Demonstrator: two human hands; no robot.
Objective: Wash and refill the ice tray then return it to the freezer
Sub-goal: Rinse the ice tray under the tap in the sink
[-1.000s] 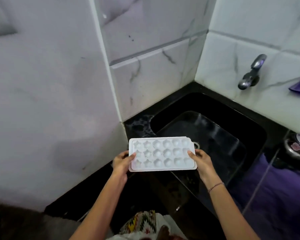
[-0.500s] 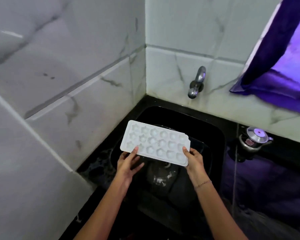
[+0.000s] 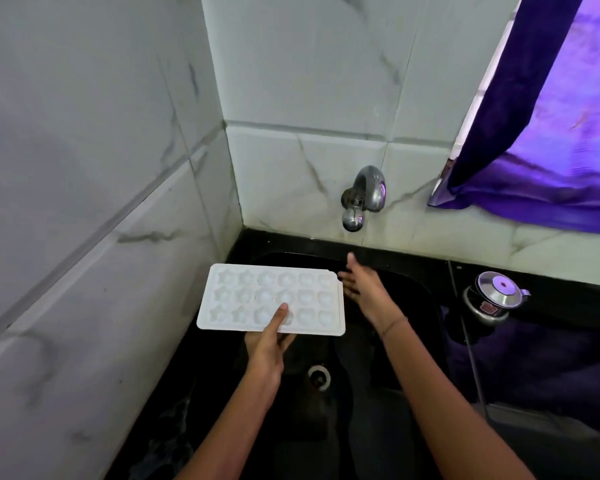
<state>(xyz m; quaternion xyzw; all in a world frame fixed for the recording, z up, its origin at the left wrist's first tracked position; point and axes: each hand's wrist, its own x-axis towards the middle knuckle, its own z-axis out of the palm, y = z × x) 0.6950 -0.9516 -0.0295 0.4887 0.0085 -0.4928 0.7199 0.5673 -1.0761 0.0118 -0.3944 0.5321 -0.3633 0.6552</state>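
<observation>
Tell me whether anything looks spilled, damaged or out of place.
Nothing stands out. The left hand grips the white plastic ice tray above the black sink; the open right hand is beside it; no water runs from the metal tap.

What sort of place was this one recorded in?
Most likely a home kitchen: a black sink under a metal wall tap, marble-look wall tiles, and a pressure cooker on the dark counter beside it. The left hand holds an ice tray over the sink.
</observation>
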